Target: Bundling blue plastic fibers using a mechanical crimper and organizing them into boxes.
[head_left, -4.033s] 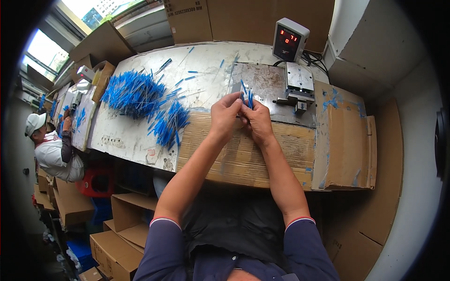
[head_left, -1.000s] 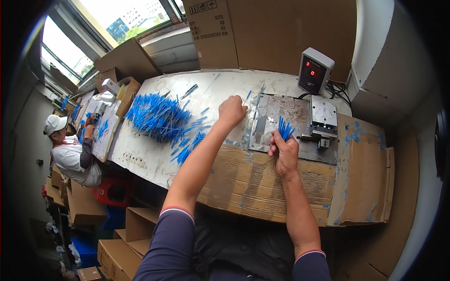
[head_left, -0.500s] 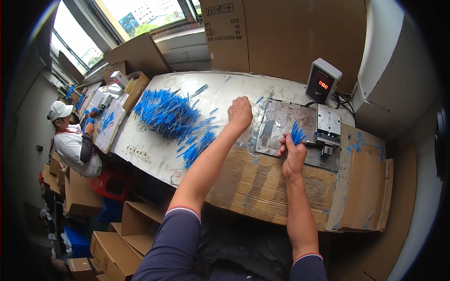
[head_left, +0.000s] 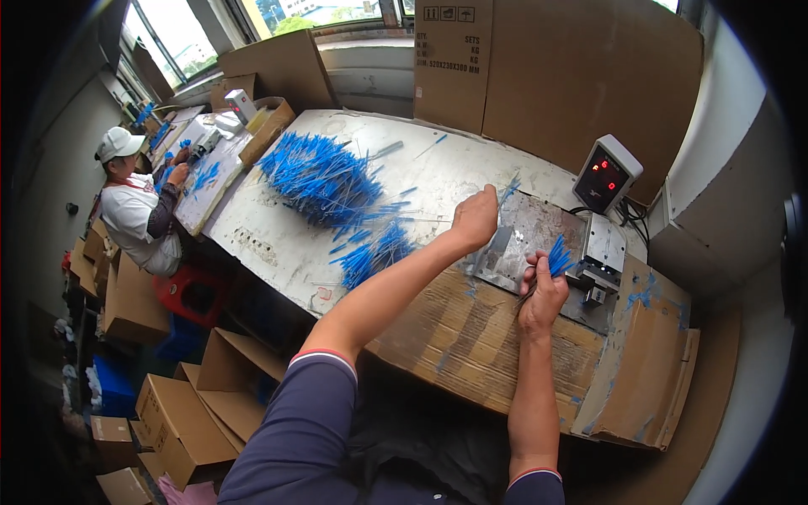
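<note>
While the left hand (head_left: 475,219) reaches out, the right hand (head_left: 543,295) grips blue sticks (head_left: 558,253).

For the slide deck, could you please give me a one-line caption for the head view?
Right hand grips a bunch of blue sticks beside a small metal machine; left hand rests on the metal plate.

I saw a grey box-shaped display (head_left: 608,174) with red lit digits at the bench's far right edge, tall brown cartons (head_left: 539,67) behind it, and open brown cartons (head_left: 181,404) on the floor left.
</note>
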`<control>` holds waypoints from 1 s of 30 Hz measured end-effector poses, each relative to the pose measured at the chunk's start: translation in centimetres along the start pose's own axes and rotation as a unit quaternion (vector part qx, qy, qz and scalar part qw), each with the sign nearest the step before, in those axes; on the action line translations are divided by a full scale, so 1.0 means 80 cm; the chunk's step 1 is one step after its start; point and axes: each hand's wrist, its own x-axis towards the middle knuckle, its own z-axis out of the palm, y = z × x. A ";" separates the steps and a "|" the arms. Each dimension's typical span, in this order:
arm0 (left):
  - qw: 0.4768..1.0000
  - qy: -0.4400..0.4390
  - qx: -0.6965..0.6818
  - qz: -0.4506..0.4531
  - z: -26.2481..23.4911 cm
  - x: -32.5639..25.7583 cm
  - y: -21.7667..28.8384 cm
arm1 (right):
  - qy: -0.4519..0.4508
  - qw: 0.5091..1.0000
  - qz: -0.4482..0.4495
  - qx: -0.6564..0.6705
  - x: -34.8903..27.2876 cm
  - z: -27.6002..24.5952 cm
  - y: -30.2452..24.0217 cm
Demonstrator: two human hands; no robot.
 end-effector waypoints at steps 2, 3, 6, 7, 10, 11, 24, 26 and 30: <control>0.987 -0.055 -0.153 0.017 -0.015 -0.047 0.058 | 0.017 1.000 0.018 -0.016 0.002 -0.011 -0.012; 0.977 -0.081 -0.194 0.017 -0.028 -0.066 0.070 | 0.016 0.999 0.042 -0.027 0.000 -0.006 -0.013; 0.957 -0.095 -0.269 0.045 -0.036 -0.103 0.103 | -0.007 0.997 0.063 -0.036 0.005 -0.021 0.000; 0.956 -0.093 -0.274 0.051 -0.035 -0.109 0.107 | 0.001 0.996 0.068 -0.050 0.004 -0.018 0.002; 0.946 -0.078 -0.312 0.028 -0.032 -0.111 0.107 | 0.003 0.998 0.050 -0.040 0.000 -0.015 -0.001; 0.946 -0.078 -0.313 0.027 -0.035 -0.111 0.106 | -0.011 0.999 0.041 -0.025 -0.001 -0.014 -0.005; 0.998 -0.048 0.007 0.041 -0.079 0.049 -0.020 | 0.031 0.998 -0.034 -0.044 -0.023 0.002 -0.002; 0.997 -0.003 0.073 -0.019 -0.078 0.097 -0.100 | 0.017 0.998 -0.034 -0.048 -0.034 0.022 -0.006; 0.972 0.028 0.111 -0.207 -0.085 0.147 -0.198 | -0.050 0.993 -0.058 -0.090 -0.053 0.045 -0.017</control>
